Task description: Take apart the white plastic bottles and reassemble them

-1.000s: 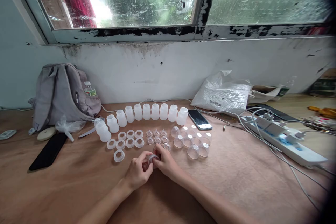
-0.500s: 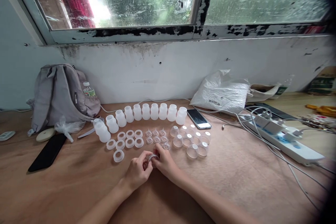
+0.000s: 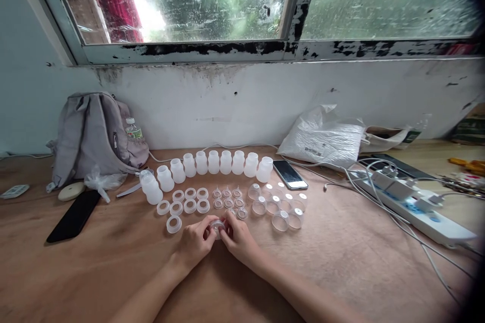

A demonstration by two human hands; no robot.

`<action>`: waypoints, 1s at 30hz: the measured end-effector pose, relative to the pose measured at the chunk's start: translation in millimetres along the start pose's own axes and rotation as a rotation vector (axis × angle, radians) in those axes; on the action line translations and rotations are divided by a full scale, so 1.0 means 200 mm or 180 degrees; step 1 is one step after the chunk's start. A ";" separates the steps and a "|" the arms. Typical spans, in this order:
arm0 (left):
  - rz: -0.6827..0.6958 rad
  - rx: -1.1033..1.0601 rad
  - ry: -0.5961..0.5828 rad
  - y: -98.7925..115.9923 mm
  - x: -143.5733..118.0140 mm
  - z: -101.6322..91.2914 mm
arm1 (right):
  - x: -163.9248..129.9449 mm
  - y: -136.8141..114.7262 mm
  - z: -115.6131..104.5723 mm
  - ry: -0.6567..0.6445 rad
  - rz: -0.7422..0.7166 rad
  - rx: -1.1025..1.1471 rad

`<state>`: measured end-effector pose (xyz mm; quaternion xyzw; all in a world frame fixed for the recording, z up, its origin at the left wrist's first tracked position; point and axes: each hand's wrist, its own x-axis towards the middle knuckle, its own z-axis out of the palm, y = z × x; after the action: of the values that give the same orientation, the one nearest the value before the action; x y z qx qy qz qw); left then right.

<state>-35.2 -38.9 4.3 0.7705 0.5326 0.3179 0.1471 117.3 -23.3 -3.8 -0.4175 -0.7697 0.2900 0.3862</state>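
Between my left hand (image 3: 196, 239) and my right hand (image 3: 239, 237), the fingers of both are closed on a translucent bottle ring (image 3: 217, 227). Its opening faces upward, and something clear seems to sit inside it, perhaps a teat. Just beyond my right fingertips lie several clear silicone bottle teats (image 3: 228, 203). Several frosted bottle rings (image 3: 190, 206) are laid out ahead of my left hand. Clear dome caps (image 3: 280, 221) stand to the right of the teats. A curved row of frosted small bottles (image 3: 214, 162) stands behind all these parts.
A phone (image 3: 290, 174) lies right of the bottles, near a plastic bag (image 3: 324, 136). Farther right is a power strip (image 3: 424, 212) with trailing cables. On the left are a grey backpack (image 3: 94, 136), a black flat case (image 3: 74, 216) and a white round object (image 3: 71, 192).
The ring has been tilted so that its opening now shows from above, and my fingers have shifted around its rim. The whole view has moved slightly, with things appearing farther right.
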 end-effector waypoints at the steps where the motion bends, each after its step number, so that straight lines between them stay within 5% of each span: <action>1: 0.0043 0.0034 0.0003 0.00 0.00 0.00 | 0.00 0.01 0.01 0.0012 -0.0004 -0.0013; 11: -0.0144 -0.0714 0.0078 0.02 0.00 -0.02 | 0.00 -0.06 -0.07 -0.0134 -0.0124 0.0372; 20: -0.0566 -0.1651 -0.0179 0.04 0.01 -0.04 | 0.00 0.00 -0.04 0.0079 -0.0318 -0.0087; 24: -0.0703 -0.1050 0.0123 0.00 0.07 -0.10 | 0.00 0.00 -0.06 0.0141 -0.0341 -0.0127; 27: -0.1178 0.0037 0.0535 -0.07 0.16 -0.20 | 0.00 0.00 -0.07 0.0221 -0.0288 -0.0126; 30: -0.1597 0.1022 0.0546 -0.15 0.29 -0.32 | 0.00 0.00 -0.08 0.0239 -0.0293 -0.0114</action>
<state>-85.7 17.9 54.8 0.5987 0.7601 0.2473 0.0519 130.5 -20.4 4.5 -0.3990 -0.7782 0.2422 0.4202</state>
